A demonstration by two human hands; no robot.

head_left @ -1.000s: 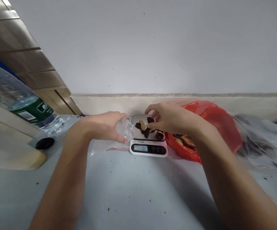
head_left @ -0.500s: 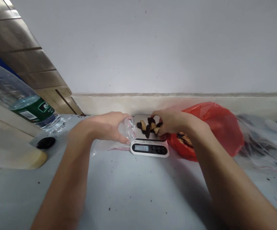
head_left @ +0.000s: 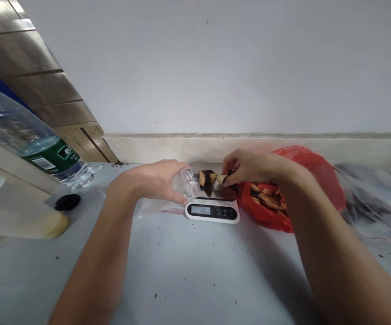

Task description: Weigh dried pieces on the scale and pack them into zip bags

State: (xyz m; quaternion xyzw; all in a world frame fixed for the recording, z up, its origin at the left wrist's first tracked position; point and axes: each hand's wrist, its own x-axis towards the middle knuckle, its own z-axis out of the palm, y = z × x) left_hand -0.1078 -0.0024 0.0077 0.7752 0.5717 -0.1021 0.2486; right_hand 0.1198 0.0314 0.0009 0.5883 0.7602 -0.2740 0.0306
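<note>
A small white digital kitchen scale (head_left: 213,212) stands on the table with its display lit. On its metal plate lie several dark-skinned, pale-fleshed dried slices (head_left: 210,180). My left hand (head_left: 155,180) holds a clear zip-lock bag (head_left: 188,184) spread at the mouth, its opening over the plate's left edge. From the right, my right hand (head_left: 249,168) pinches a slice at the right side of the pile. Beside the scale sits an open red plastic bag (head_left: 320,178) containing more dried slices (head_left: 270,198), partly hidden by my right forearm.
On the left are a large water bottle (head_left: 49,158) with a green label, a cloudy plastic container (head_left: 29,212) and a black oval object (head_left: 67,201). Clear bags with dark contents (head_left: 368,207) lie at the right. A wall (head_left: 232,81) rises behind the table; dark crumbs dot its top.
The zip-lock bag's mouth has shifted right, over the plate's edge. My right hand has drawn slightly right, its fingers now pinched on a slice. Fewer slices show on the plate.
</note>
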